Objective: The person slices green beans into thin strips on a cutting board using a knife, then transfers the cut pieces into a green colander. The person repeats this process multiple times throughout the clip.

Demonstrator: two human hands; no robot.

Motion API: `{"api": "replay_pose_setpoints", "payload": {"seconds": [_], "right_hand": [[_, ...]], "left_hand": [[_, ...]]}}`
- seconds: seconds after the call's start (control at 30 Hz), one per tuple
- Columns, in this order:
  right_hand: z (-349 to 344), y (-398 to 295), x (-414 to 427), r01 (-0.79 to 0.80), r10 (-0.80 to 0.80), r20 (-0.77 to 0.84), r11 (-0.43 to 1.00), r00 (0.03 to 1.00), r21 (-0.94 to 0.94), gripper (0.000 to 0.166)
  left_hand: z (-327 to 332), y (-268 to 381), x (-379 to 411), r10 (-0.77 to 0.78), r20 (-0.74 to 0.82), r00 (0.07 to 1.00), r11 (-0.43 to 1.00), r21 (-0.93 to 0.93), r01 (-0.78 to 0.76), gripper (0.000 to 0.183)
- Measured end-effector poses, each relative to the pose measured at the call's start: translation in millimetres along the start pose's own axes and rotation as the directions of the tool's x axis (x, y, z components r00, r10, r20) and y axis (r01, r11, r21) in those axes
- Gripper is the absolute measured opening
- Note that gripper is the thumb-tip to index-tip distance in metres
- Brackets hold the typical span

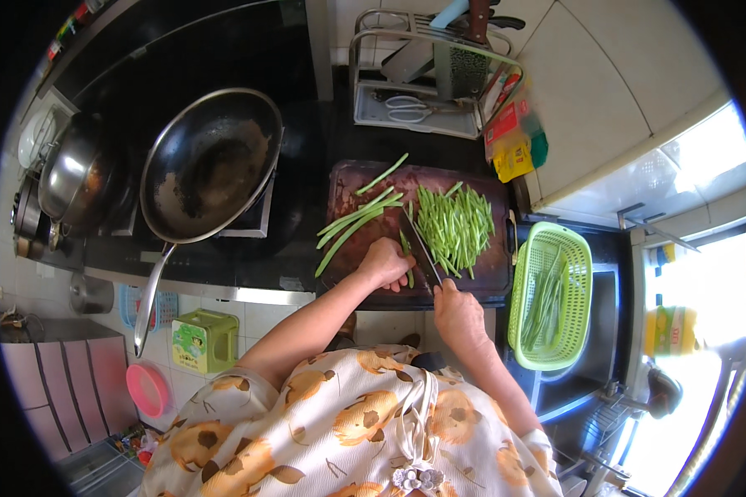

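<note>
My right hand (459,310) grips the handle of a kitchen knife (420,247), its blade pointing away from me over a dark cutting board (360,273). Just left of the blade, my left hand (386,266) holds a green bean (408,268) down against the board with curled fingers. A heap of sliced green beans (455,227) lies to the right of the knife. Several whole green beans (354,220) rest on the board's left part, some reaching past its edge. More whole beans (544,304) lie inside a green plastic basket (581,298) at the right.
A wok (214,161) sits on the black stove at left, its long handle (152,298) jutting over the counter edge. Beyond the board stands a metal knife rack (363,81) with a cleaver, a grater and scissors (407,109). Food packets (513,149) lean beside it. The basket stands over the sink.
</note>
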State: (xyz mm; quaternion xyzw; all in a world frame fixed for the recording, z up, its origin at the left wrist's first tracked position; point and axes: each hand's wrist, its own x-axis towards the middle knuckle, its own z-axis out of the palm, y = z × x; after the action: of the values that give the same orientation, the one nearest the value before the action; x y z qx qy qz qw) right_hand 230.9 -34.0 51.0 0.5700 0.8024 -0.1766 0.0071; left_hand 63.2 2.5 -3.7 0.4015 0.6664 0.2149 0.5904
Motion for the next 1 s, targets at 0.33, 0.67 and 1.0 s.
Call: {"api": "replay_pose_setpoints", "payload": {"seconds": [0.33,0.67,1.0], "right_hand": [[0.4,-8.4,-0.4,-0.007,0.009,0.059,1.000,0.998,-0.030,0.025],[-2.6,-9.3,27.0,-0.052,0.054,0.038,0.997,0.998,-0.063,0.029],[7.5,-6.7,20.1,-0.060,0.057,0.062,0.997,0.996,0.050,0.029]], "left_hand": [[-0.7,-0.8,-0.1,-0.018,0.008,1.000,1.000,-0.023,0.018,0.022],[-2.3,-3.8,4.0,0.037,0.009,0.999,0.997,-0.070,-0.036,0.023],[1.9,-4.1,-1.6,0.041,-0.005,0.999,0.995,-0.088,-0.041,0.019]]}}
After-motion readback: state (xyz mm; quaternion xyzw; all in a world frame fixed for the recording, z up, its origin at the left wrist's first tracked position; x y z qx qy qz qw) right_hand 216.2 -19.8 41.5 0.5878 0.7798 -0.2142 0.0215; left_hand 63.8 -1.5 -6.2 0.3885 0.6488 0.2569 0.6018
